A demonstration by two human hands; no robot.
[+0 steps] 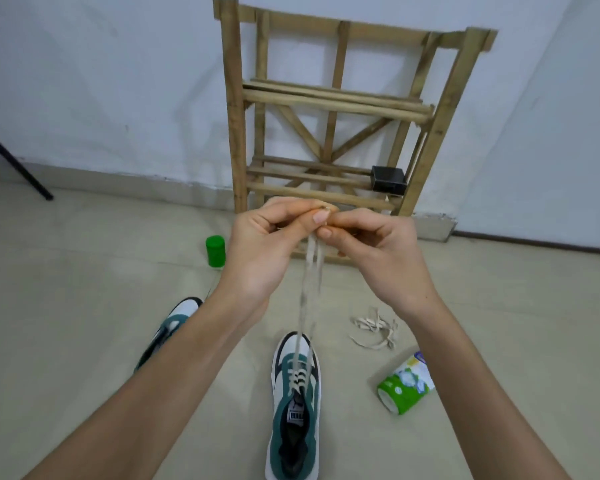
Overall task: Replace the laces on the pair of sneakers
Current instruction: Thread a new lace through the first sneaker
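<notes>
Left hand (264, 247) and right hand (381, 251) fingers clamped together on flat cream lace (310, 271) ends, strands running down to teal-white sneaker (295, 403) on smooth beige floor (84, 289). Leftward second sneaker (175, 323), rightward loose lace pile (374, 330). Slatted wooden rack (329, 105) against white wall (101, 81).

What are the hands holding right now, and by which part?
The left hand and right hand pinch the white lace by its two upper ends.

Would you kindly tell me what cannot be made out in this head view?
Head view only:
- Tips of the lace: hidden by fingers of left hand and right hand.
- Other sneaker: mostly behind the left forearm.
- Laced sneaker: heel cut off by bottom edge.
</notes>
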